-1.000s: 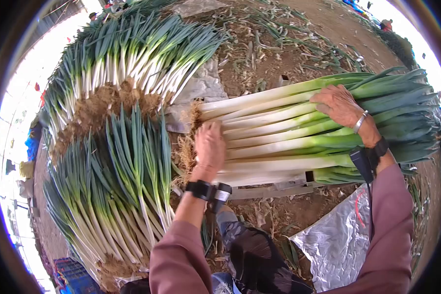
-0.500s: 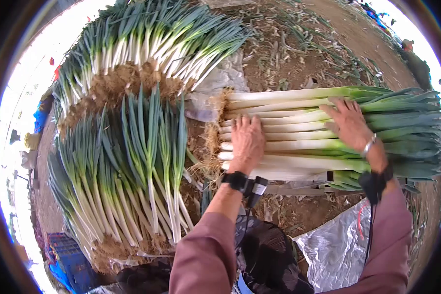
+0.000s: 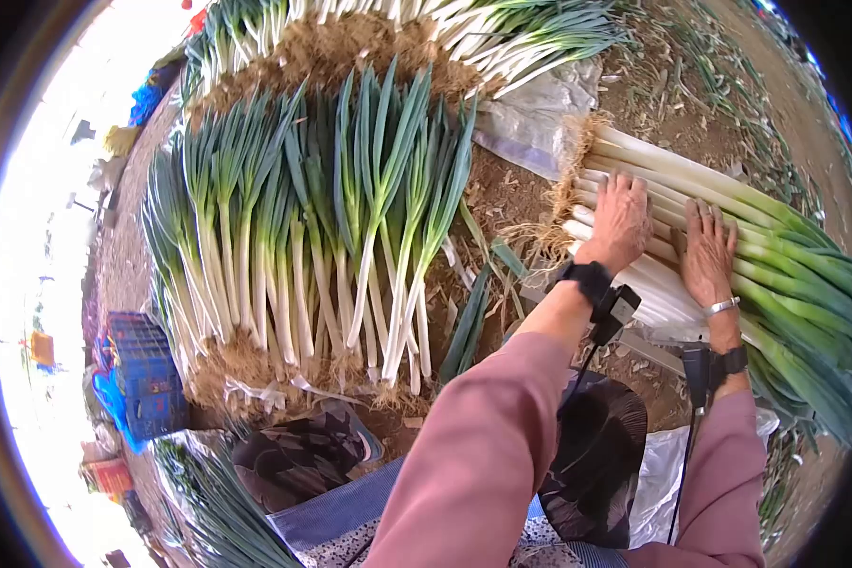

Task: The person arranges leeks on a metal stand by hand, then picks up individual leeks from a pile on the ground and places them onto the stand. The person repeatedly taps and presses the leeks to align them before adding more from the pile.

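A thick bundle of leeks (image 3: 776, 222) lies at the right, its roots toward the upper left and its green leaves toward the right edge. On the white stems near the roots rests my left hand (image 3: 622, 220), palm down with its fingers close beside one another. My right hand (image 3: 709, 254), with a metal bracelet at the wrist, lies on the stems farther along, its fingers slightly apart. Both hands press on top of the bundle rather than wrapping round it. Black straps with small devices circle both wrists.
Rows of loose leeks (image 3: 298, 246) lie at the left, with more leeks (image 3: 530, 28) behind. A silver sheet (image 3: 661, 473) is beside my knees. A blue plaid container (image 3: 147, 374) stands at the far left. Leaf scraps litter the soil.
The view has turned, so the bundle now slants down to the right. My right hand has moved along the stems closer to my left hand, which is still near the roots.
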Demonstrator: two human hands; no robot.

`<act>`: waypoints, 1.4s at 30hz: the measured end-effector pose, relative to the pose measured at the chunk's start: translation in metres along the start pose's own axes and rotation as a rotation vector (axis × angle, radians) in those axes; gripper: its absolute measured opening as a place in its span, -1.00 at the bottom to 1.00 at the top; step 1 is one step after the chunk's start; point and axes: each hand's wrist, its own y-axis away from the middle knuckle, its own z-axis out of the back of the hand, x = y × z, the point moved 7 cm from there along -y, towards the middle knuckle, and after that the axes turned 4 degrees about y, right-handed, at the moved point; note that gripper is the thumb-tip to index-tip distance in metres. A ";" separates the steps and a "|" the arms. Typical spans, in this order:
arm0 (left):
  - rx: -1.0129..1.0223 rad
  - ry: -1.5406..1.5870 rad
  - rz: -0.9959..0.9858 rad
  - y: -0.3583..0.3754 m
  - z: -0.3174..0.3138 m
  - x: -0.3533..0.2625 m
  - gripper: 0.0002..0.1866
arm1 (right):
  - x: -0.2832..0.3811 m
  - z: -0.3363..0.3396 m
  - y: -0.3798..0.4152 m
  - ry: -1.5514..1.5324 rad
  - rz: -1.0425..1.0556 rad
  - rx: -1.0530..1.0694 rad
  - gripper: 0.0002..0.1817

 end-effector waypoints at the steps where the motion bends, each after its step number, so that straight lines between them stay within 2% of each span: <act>1: -0.016 0.002 0.010 0.005 0.011 0.002 -0.73 | 0.000 -0.002 0.000 0.018 0.003 0.008 -0.40; 3: -0.095 0.472 0.051 0.034 0.066 0.003 -0.71 | 0.001 -0.001 0.000 0.024 0.013 0.030 -0.39; 5: -0.196 0.443 0.056 0.075 0.132 0.031 -0.63 | -0.001 -0.002 0.000 0.077 -0.008 0.011 -0.39; 6: -0.215 0.547 0.257 0.100 0.159 0.059 -0.62 | 0.000 0.000 0.000 0.088 -0.005 0.026 -0.39; 7: -0.286 0.417 0.246 0.126 0.186 0.093 -0.68 | 0.003 0.001 -0.001 0.092 0.005 0.029 -0.39; 8: -0.410 0.590 0.452 0.163 0.198 0.149 -0.75 | 0.005 0.001 -0.002 0.106 -0.002 0.039 -0.39; 9: -0.445 0.609 0.339 0.174 0.199 0.170 -0.75 | 0.005 -0.001 -0.004 0.121 -0.011 0.047 -0.39; 10: -0.477 0.415 0.646 0.244 0.224 0.246 -0.73 | -0.009 -0.015 -0.002 0.150 0.015 -0.046 -0.40; 11: -0.510 0.269 0.806 0.275 0.234 0.276 -0.73 | -0.014 -0.020 -0.001 0.159 0.025 -0.042 -0.40; 12: -0.517 0.173 0.876 0.296 0.243 0.286 -0.75 | -0.017 -0.021 -0.001 0.169 0.044 -0.063 -0.41; 15: -0.459 0.086 1.017 0.373 0.223 0.370 -0.73 | -0.019 -0.021 0.000 0.187 0.074 -0.061 -0.43; 17: -0.441 -0.099 0.893 0.369 0.211 0.361 -0.77 | -0.025 -0.025 -0.001 0.207 0.074 -0.041 -0.44; 21: -0.295 -0.050 0.967 0.345 0.168 0.363 -0.71 | -0.030 -0.025 0.000 0.186 0.064 0.029 -0.44; 22: -0.267 -0.195 0.895 0.337 0.162 0.362 -0.65 | -0.029 -0.024 0.001 0.208 0.088 -0.015 -0.45; 23: -0.172 -0.264 0.952 0.328 0.156 0.359 -0.57 | -0.029 -0.022 0.001 0.216 0.081 -0.018 -0.45; 26: -0.102 -0.243 1.138 0.309 0.159 0.347 -0.49 | -0.024 -0.014 0.002 0.169 0.097 -0.041 -0.45; 29: 0.009 -0.266 1.111 0.298 0.156 0.353 -0.49 | -0.020 -0.011 0.004 0.146 0.097 -0.057 -0.45; 33: -0.096 -0.170 1.071 0.283 0.177 0.338 -0.60 | -0.013 -0.010 0.003 0.157 0.048 -0.049 -0.44; 34: -0.190 -0.172 1.002 0.277 0.188 0.324 -0.65 | -0.011 -0.008 0.003 0.150 0.030 -0.027 -0.44; 35: -0.194 -0.181 0.981 0.272 0.200 0.312 -0.65 | -0.010 -0.006 0.003 0.142 0.013 -0.037 -0.44; 37: -0.156 0.581 1.017 0.261 0.204 0.281 -0.67 | -0.006 -0.006 0.002 0.132 0.007 -0.040 -0.43; 39: -0.197 0.954 1.083 0.246 0.223 0.219 -0.69 | -0.003 0.000 0.003 0.095 -0.015 -0.078 -0.42; 40: -0.259 1.083 1.092 0.240 0.233 0.195 -0.71 | 0.001 0.004 0.002 0.080 -0.036 -0.016 -0.42; 42: -0.214 1.212 0.980 0.225 0.256 0.149 -0.67 | 0.005 0.009 0.001 0.028 -0.081 0.081 -0.41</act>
